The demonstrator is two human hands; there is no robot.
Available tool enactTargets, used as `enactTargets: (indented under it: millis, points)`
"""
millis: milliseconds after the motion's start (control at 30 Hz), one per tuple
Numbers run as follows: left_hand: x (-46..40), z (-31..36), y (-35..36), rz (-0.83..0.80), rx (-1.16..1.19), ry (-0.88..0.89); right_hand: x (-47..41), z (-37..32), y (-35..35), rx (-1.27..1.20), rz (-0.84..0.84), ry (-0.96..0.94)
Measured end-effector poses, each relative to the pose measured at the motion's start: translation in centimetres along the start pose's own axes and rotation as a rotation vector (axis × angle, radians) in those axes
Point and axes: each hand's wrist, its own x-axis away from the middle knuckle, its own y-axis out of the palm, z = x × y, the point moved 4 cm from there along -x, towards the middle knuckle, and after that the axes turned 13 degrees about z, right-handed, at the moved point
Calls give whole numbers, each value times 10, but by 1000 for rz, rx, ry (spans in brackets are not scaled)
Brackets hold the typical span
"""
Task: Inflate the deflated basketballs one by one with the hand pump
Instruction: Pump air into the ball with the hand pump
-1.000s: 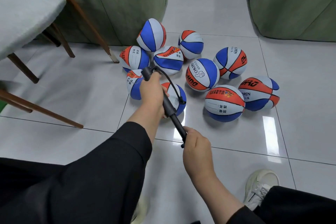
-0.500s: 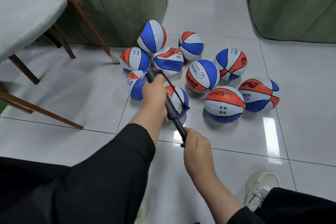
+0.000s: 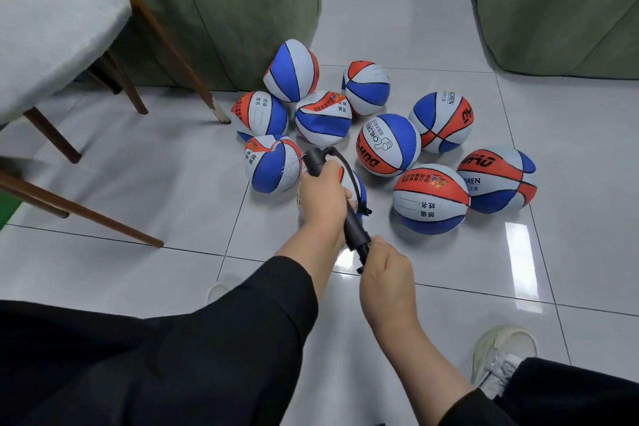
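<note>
Several red, white and blue basketballs lie clustered on the tiled floor, some dented, such as the one at the back (image 3: 291,70). My left hand (image 3: 321,195) grips the barrel of a black hand pump (image 3: 352,228), held slantwise above the balls. My right hand (image 3: 383,270) grips the pump's handle at the near end, close against the barrel. A thin black hose (image 3: 352,176) loops from the pump's far end. One ball (image 3: 359,190) is mostly hidden under my left hand. A dented ball (image 3: 273,164) lies just left of the pump's tip.
A green sofa (image 3: 221,17) stands behind the balls and a second green seat (image 3: 560,3) at the back right. A grey chair (image 3: 52,38) with wooden legs (image 3: 166,41) is on the left. My white shoe (image 3: 501,356) rests at the lower right.
My right hand has pushed the handle in, so the two hands are closer together and the pump is shorter. The balls have not visibly moved.
</note>
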Motion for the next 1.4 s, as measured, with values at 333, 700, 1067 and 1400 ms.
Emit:
enactTargets:
  millis: [333, 700, 1067, 1400]
  points:
    - [-19, 35, -9, -16, -17, -22, 18, -2, 4, -15, -102, -76]
    - [-37, 46, -23, 70, 14, -27, 22, 4, 1, -21, -113, -20]
    - [5, 2, -4, -3, 41, -52, 0, -3, -2, -17, -18, 5]
    - [-25, 30, -14, 37, 38, -93, 11, 16, -7, -3, -121, 3]
